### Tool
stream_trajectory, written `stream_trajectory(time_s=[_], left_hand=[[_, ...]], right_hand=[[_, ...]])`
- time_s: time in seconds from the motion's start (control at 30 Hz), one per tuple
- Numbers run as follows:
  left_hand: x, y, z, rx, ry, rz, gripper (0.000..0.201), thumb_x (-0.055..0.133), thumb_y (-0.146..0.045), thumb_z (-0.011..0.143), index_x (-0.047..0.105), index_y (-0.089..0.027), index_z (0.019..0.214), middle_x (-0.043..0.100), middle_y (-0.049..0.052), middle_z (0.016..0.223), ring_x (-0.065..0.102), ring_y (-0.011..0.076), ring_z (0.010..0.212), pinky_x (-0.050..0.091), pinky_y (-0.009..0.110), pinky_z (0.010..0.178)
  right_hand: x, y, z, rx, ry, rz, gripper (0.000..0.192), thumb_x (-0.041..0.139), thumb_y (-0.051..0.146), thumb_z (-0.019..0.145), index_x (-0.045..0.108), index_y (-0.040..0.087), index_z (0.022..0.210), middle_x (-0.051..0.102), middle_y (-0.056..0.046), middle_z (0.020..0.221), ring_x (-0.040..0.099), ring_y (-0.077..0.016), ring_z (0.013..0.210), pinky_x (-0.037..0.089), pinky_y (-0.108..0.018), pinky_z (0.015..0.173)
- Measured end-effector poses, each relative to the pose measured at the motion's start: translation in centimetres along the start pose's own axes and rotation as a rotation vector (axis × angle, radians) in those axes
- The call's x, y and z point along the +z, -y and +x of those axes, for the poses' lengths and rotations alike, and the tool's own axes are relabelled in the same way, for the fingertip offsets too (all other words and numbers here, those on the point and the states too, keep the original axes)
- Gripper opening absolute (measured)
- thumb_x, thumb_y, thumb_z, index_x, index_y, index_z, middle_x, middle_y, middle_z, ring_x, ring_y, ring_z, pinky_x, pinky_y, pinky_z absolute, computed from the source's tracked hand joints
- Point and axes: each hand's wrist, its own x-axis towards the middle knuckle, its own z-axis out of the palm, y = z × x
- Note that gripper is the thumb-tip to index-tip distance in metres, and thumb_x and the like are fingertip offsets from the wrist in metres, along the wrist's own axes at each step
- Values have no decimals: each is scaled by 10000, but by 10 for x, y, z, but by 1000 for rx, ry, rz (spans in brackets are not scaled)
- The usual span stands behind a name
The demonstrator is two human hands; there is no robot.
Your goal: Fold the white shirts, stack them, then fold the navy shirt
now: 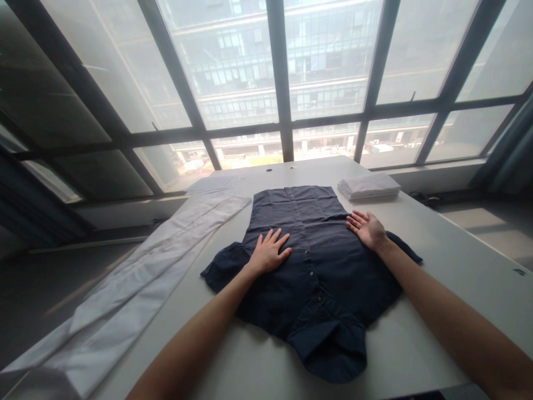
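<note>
Both hands are being held flat with fingers spread, gripping nothing: the left hand is being pressed palm-down on the dark navy button-front cotton shirt, on its left half just beside the row of buttons, while the right hand is being laid at the shirt's right edge, fingers loosely apart and pointing inward. One shirt is being spread face-up in the middle of the pale grey rectangular table, collar nearest the person. The shirt's right sleeve is being largely hidden under the right forearm. One long white strip of cloth is being draped along the table's left side, its near end being cut off at the picture's lower edge. One stack of folded white cloths is being kept at the far right, just beyond the shirt; how many pieces are in the stack cannot be told.
</note>
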Motion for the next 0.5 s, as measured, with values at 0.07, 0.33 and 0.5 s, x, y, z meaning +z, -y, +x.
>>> stream_trajectory(time_s=[0.07,0.33,0.5], left_hand=[[0,0,0,-3,1,3,658,324,-676,1005,356,-360,1581,231,25,1686,152,324,1558,145,620,1220],[-1,-1,-1,-5,0,5,660,312,-682,1006,351,-363,1583,227,19,1687,150,315,1560,140,610,1224],[-1,0,-1,-5,6,0,658,316,-674,1009,343,-359,1586,217,22,1690,141,313,1561,132,607,1224]], right_hand=[[0,0,0,1,-3,-2,422,297,386,1058,667,183,1072,622,-164,1262,654,-218,1111,643,-338,798],[-1,-1,1,0,6,-10,418,287,393,1061,664,214,1054,632,-138,1247,663,-208,1093,649,-348,785],[0,-1,1,5,1,-14,408,290,392,1061,660,221,1068,636,-130,1244,663,-203,1096,650,-348,790]])
